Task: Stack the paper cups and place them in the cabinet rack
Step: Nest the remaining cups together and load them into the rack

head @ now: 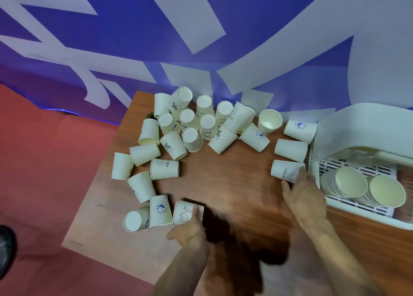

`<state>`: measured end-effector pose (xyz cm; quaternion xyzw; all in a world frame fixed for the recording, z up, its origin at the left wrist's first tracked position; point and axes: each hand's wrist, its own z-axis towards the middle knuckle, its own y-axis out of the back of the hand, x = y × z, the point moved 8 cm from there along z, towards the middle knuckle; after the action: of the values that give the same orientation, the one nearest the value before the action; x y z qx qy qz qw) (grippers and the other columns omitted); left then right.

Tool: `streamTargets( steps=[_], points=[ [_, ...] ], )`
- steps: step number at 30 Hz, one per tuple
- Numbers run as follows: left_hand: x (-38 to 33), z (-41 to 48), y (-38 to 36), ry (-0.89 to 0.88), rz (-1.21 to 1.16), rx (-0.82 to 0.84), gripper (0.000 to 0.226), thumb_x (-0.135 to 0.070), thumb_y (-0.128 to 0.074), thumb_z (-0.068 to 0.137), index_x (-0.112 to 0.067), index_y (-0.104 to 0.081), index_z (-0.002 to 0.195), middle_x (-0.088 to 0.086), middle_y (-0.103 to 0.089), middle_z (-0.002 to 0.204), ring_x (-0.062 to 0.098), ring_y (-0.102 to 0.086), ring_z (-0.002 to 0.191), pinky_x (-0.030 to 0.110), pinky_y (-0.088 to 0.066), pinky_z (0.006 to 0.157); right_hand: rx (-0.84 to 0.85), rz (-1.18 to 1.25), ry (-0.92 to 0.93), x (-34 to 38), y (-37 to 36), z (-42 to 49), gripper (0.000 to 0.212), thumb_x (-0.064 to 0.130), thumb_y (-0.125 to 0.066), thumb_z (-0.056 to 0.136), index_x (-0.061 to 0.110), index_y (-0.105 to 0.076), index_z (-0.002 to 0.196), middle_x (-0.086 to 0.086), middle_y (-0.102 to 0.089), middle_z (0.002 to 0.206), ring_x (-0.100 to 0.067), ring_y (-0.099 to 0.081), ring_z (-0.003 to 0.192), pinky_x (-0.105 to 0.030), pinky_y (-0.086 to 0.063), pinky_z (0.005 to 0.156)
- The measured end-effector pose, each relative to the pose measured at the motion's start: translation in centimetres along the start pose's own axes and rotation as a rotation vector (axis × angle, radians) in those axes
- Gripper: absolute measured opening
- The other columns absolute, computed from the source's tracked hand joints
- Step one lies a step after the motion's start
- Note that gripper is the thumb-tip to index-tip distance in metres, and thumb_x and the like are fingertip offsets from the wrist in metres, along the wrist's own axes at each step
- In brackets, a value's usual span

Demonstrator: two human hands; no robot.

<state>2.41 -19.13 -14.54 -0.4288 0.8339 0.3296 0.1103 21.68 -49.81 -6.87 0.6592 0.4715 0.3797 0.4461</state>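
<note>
Wooden table (223, 184) meets blue-and-white wall (257, 16), red floor (55, 161); left grip (190, 231) clamps Hi cup (184, 213), right grip (306, 197) clamps HELLO cup (286, 169).

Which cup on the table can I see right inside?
The cup by the wall, right of the leaning HELLO cup: its open mouth faces the camera, while the other loose cups show only bottoms or sides.

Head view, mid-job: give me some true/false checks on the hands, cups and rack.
1. The left hand grips a white paper cup with an animal drawing, lying on the brown wooden table. True.
2. The right hand is away from every cup. False: it grips a white "HELLO" paper cup.
3. The white slotted plastic rack holds no cups. False: two cup stacks lie in it.
4. Many loose paper cups lie unstacked on the table. True.
</note>
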Motion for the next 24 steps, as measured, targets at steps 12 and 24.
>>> streamTargets(
  steps=[12,24],
  points=[
    [-6.2,-7.8,-4.8,-1.195,0.963,0.340,0.075,-0.046,-0.069,0.083,-0.028,-0.027,0.143,-0.006,-0.023,0.150,0.022,-0.060,0.103,0.038,-0.054,0.075,-0.071,0.102,0.082,0.8,0.9,0.2,0.026,0.034,-0.059,0.094,0.020,-0.050,0.114,-0.003,-0.069,0.088,-0.030,-0.068,0.083,-0.037,-0.049,0.064],
    [-6.7,-10.7,-7.9,-1.758,1.262,0.343,0.024,-0.035,-0.077,0.075,-0.025,-0.055,0.077,-0.007,-0.056,0.077,0.019,-0.058,0.058,0.025,-0.030,0.040,-0.237,0.066,0.554,4.1,1.0,-4.8,0.029,0.020,-0.078,0.079,0.026,-0.067,0.105,0.011,-0.069,0.087,-0.014,-0.067,0.071,-0.027,-0.045,0.051]
  ],
)
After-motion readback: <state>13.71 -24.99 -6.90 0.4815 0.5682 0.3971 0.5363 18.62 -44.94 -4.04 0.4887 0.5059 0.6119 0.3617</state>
